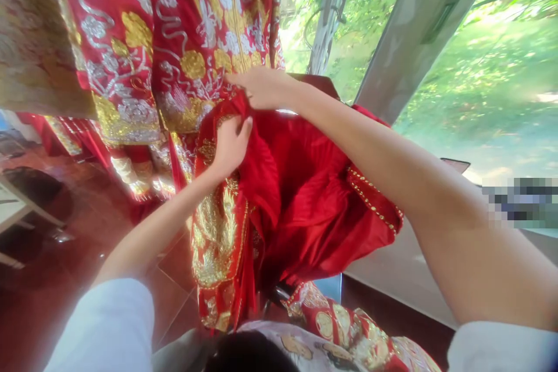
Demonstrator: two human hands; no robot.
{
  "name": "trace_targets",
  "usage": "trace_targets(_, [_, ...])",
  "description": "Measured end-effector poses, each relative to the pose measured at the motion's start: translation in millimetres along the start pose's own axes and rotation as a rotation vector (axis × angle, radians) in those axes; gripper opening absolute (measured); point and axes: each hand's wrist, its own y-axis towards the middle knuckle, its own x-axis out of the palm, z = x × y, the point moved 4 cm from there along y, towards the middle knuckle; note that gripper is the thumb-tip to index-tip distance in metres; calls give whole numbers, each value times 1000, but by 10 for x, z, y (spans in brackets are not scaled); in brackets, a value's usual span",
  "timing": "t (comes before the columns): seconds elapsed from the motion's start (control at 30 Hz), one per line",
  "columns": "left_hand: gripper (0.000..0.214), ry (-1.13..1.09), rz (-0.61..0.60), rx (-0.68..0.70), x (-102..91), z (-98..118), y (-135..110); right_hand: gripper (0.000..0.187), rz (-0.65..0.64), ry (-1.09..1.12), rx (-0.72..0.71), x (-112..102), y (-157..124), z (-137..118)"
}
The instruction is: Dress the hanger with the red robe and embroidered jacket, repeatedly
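Observation:
A red garment point(300, 186) with gold embroidery hangs in front of me, its plain red lining turned outward. My left hand point(229, 145) grips a fold of the garment near its embroidered edge, fingers curled into the cloth. My right hand point(261, 87) reaches over the top of it and pinches the red cloth at its upper edge. Both arms are bare below white sleeves.
A second red robe point(174, 40) with gold and silver embroidery hangs at the upper left. More embroidered cloth point(349, 331) lies at the bottom, by a dark-haired head point(248, 354). A big window point(479, 70) with greenery outside fills the right; its ledge point(401, 267) runs below.

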Motion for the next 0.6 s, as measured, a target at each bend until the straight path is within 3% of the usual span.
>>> trace_targets(0.1, [39, 33, -57, 44, -123, -236, -117, 37, -28, 17, -23, -36, 64, -14])
trace_targets(0.23, [32, 253, 106, 232, -466, -250, 7, 29, -77, 111, -2, -41, 151, 23])
trace_targets(0.3, [35, 255, 131, 250, -519, -324, 124, 24, -25, 124, 34, -58, 165, 30])
trace_targets(0.47, [52, 125, 115, 244, -332, -714, 349, 21, 247, 65, 137, -96, 117, 12])
trace_targets(0.6, [58, -140, 64, 181, -130, -1075, 422, 15, 152, 33, -41, -61, 26, 31])
